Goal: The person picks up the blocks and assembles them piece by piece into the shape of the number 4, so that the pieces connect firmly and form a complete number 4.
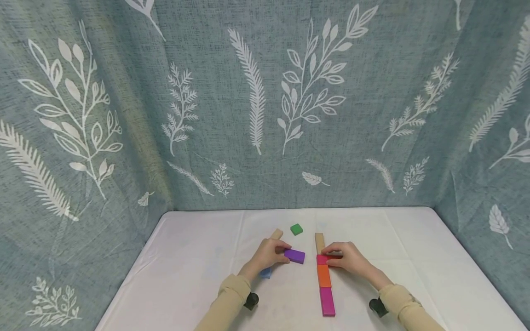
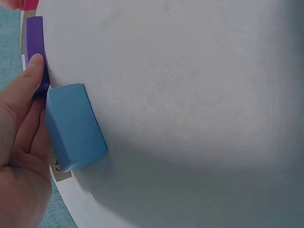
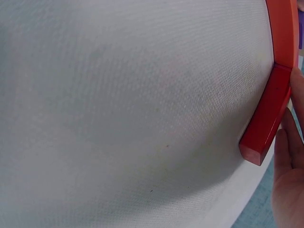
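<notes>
Two blocks are held: the left hand (image 1: 267,253) pinches the purple block (image 1: 295,256), apart from the orange block (image 1: 324,276), while the right hand (image 1: 349,257) grips the red block (image 3: 267,114) touching orange, seemingly aligning it before a steady release.

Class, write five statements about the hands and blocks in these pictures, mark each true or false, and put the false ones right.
1. The left hand holds the purple block. True.
2. The green block is touched by neither hand. True.
3. The right hand holds the blue block. False: it holds the red block; the blue block is close by the left hand.
4. The orange block lies between the red block and the magenta block. True.
5. In the head view, the magenta block appears above the orange block. False: it appears below it.
</notes>
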`<state>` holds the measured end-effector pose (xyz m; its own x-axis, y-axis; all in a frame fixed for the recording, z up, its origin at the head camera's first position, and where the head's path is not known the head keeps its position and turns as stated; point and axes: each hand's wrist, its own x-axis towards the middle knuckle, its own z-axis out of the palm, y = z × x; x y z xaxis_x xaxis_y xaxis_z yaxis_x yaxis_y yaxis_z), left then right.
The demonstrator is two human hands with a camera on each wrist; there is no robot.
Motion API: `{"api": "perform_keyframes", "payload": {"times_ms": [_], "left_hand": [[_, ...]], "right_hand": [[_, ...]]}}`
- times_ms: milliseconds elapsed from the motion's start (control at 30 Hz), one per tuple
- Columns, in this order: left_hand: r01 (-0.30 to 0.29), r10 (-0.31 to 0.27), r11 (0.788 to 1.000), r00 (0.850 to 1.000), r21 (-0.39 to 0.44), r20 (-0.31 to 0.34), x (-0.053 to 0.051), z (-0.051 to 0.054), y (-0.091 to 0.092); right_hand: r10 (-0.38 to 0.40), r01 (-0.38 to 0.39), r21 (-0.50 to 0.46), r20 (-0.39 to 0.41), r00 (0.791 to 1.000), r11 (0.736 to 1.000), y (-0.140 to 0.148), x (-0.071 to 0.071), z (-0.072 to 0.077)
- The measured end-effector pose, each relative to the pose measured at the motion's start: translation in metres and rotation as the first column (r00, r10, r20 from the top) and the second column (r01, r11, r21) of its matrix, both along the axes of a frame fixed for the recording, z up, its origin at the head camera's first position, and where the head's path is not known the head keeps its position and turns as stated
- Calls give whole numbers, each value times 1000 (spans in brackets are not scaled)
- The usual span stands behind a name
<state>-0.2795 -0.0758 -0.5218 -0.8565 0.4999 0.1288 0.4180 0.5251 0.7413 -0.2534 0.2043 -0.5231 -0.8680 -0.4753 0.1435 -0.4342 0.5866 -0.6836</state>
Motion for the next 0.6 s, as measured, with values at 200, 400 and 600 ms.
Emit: {"api": "perform_keyframes", "payload": {"times_ms": [200,400,600], "left_hand": [[-9,9,1000,1000,-5,0,3,3,0],[-20,20,1000,999,-7,-26,4,3,2],[-46,45,999,999,-24,-27,6,3,3]], "right_hand": [[-6,6,-2,9,1000,1000,0,0,1],[-5,5,1,7,1000,1000,-1,0,0],[-8,8,7,2,1000,1000,-1,0,0]]}}
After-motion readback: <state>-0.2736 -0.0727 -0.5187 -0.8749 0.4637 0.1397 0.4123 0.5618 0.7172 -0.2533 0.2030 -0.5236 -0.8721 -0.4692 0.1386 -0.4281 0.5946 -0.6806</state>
